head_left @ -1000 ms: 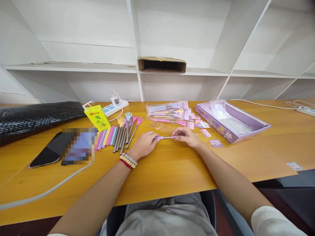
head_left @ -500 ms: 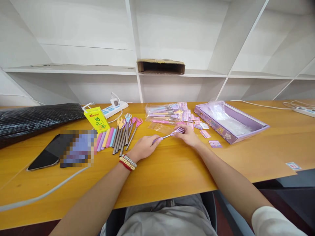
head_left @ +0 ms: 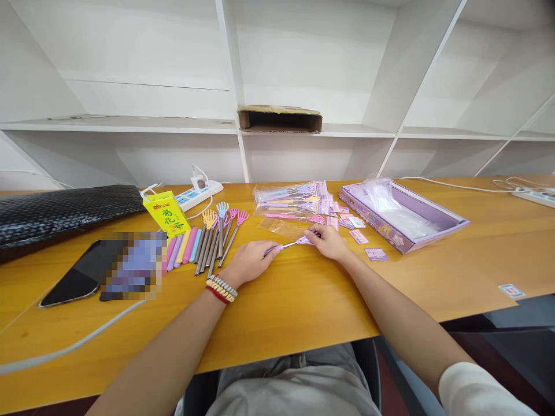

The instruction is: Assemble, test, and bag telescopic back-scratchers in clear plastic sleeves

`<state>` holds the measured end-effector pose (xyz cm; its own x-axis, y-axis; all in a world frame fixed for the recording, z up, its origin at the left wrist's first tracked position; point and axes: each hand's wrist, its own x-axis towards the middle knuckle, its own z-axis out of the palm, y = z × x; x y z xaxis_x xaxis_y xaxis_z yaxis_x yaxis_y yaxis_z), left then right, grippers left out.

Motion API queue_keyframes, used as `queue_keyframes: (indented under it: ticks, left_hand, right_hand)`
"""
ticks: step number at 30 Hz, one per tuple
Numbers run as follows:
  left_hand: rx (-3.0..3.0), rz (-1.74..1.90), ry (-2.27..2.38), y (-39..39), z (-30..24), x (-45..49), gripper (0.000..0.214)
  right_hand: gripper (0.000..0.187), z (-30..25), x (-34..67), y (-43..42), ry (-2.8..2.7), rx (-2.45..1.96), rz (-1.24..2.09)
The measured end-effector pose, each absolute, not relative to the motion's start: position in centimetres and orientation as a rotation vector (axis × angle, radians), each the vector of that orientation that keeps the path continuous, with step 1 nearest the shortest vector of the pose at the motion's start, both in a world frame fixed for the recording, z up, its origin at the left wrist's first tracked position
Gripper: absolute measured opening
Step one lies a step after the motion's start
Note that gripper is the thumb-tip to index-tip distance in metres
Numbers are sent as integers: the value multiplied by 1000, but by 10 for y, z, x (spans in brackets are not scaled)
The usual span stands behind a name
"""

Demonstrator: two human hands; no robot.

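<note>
Scratcher (head_left: 289, 245) judged light, its thin rod likely bendable; left hand (head_left: 249, 261) grips the handle; right hand (head_left: 329, 242) pinches the claw end; best held by both ends

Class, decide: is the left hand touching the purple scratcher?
Touching. The head view shows the left hand pinching the purple scratcher at its handle end, with no gap; the right hand holds the claw end.
</note>
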<state>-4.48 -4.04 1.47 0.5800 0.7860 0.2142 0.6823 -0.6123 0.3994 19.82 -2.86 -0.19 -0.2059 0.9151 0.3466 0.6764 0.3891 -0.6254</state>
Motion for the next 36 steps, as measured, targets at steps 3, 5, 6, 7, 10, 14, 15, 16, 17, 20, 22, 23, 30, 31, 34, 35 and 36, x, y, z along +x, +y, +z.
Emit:
queue_keyframes:
  ticks: [3,5,6,7,10,14,15,16,17,20,22,23,30,31,34,35,36]
  left_hand:
    - [2544,567,1204,-39,13,-45,39]
    - [2541,576,1207,-39,13,-46,39]
    - [2538,578,1212,-39,13,-46,39]
    - [2534,579,1218,-39,13,-46,39]
    - [2530,577,1236,-39,14,-46,40]
    - [2540,571,1252,-38,15,-46,40]
    - [2540,572,1252,-38,15,-46,39]
    - [2541,574,1249,-38,14,-47,39]
    - [2542,578,1244,-37,14,-47,38]
    - [2560,594,1229,-36,12,-47,36]
    - [2577,603,1226,-34,10,-48,34]
    - [2585,606,1225,-34,9,-48,33]
    - [2626,593,1226,-30,5,-50,30]
    - [2629,590,1227,-30,5,-50,30]
    - [2634,586,1227,-30,4,-50,30]
    - [2634,588,1225,-30,4,-50,31]
    - [2633,592,1223,-30,4,-50,32]
  right_hand:
    - [28,-3,199,-28,-1968,-1375,432]
    - [26,-2,198,-28,-1967,-1384,457]
    - [25,-1,198,-29,-1970,-1385,474]
    - [24,0,198,-29,-1972,-1381,491]
    - [20,0,196,-30,-1956,-1373,526]
    - [27,-2,196,-31,-1983,-1373,541]
    - [29,-2,196,-31,-2000,-1376,529]
    - [29,-3,197,-31,-2016,-1382,512]
    - [29,-3,197,-31,-2029,-1389,491]
    - [31,-2,197,-32,-2071,-1397,432]
    - [32,-2,197,-32,-2092,-1408,402]
    - [32,-2,197,-32,-2099,-1416,390]
    - [36,-2,197,-32,-2143,-1398,436]
    - [36,-2,197,-32,-2146,-1390,440]
    - [37,-2,197,-33,-2141,-1379,437]
    - [37,-2,196,-33,-2129,-1378,431]
    - [37,-2,196,-32,-2111,-1379,424]
